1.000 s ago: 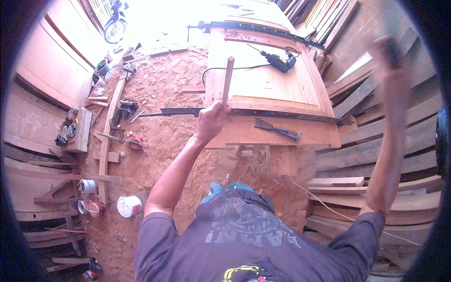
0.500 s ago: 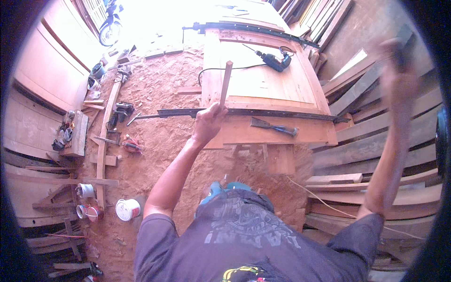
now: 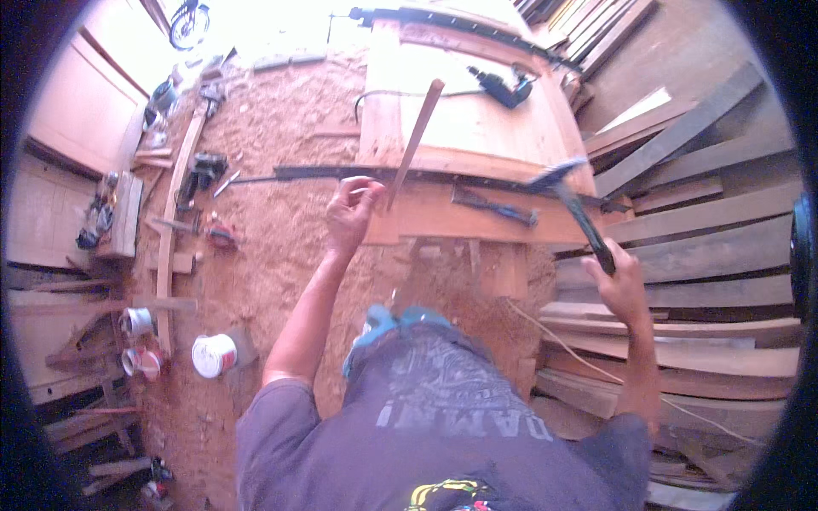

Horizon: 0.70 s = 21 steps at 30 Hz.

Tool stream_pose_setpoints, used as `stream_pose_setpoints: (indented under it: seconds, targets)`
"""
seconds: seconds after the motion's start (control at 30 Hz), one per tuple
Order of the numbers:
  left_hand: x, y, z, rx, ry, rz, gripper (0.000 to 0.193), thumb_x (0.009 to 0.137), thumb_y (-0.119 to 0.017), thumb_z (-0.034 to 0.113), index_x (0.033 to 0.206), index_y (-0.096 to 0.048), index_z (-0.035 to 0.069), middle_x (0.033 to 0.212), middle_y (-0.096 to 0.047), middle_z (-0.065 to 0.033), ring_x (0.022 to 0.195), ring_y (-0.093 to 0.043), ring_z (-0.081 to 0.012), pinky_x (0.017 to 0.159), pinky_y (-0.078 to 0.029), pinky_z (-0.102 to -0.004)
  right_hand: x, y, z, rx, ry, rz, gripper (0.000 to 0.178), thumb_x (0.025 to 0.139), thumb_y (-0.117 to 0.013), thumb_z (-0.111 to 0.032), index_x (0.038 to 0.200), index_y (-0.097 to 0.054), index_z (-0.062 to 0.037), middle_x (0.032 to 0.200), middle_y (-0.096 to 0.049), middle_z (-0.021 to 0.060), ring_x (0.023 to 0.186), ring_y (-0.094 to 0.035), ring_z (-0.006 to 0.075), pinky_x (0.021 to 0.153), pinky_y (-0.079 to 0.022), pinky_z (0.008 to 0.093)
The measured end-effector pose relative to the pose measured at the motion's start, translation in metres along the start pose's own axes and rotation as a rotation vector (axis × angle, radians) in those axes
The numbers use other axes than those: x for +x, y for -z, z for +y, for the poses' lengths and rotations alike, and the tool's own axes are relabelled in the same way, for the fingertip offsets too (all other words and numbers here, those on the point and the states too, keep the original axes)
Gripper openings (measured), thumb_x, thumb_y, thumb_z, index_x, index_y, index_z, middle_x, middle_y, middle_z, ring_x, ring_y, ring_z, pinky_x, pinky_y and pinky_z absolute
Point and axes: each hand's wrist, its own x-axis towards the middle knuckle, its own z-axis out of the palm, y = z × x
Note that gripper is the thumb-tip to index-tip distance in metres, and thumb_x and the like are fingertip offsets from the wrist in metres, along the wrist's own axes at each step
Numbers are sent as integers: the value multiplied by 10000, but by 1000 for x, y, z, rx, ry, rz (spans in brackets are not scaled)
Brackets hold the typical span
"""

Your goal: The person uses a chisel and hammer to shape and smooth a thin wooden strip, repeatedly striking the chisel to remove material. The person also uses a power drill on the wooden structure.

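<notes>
My right hand [image 3: 624, 285] grips the dark handle of a hammer [image 3: 586, 223]. Its metal head is over the right part of the wooden panel [image 3: 503, 152]. A slim wooden stick [image 3: 415, 140] stands tilted at the panel's near rail, its lower end by the black bar clamp [image 3: 315, 173]. My left hand [image 3: 351, 209] is just left of the stick and apart from it, fingers loosely curled with nothing clear in them. Between the hands, a chisel [image 3: 494, 207] lies on the near rail. Farther up the panel rests a corded power drill [image 3: 504, 87].
A second bar clamp [image 3: 460, 30] crosses the panel's far part. Stacked boards [image 3: 707, 247] line the right side. On the sandy ground at left are a white bucket [image 3: 213, 355], a long timber [image 3: 175, 230] and a dark power tool [image 3: 204, 173]. A pale cord [image 3: 579, 353] runs at lower right.
The left hand has let go of the stick and moved slightly left; the stick stays up, tilted. The right hand has swung the hammer down from its raised place at upper right.
</notes>
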Motion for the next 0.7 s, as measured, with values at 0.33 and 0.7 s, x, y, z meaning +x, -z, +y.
stream_pose_setpoints:
  seconds: [0.33,0.7]
  targets:
    - [1,30,-135,-886,912,-356,507,962,-683,364,1346,-582,49,1275,-688,-117,1162,-673,-262,1054,-528,-436,-93,-70,9,306,-386,120,197,923,-759,-141,853,-607,-37,692,-510,-26,644,-444,85,584,-385,282]
    - [-2,21,-130,-752,881,-264,434,911,-766,290,1256,-623,70,1167,-723,-94,1037,-714,-217,931,-592,-389,-12,-22,-66,312,-104,247,131,953,-730,-87,920,-619,-27,764,-642,-9,719,-570,57,661,-475,238]
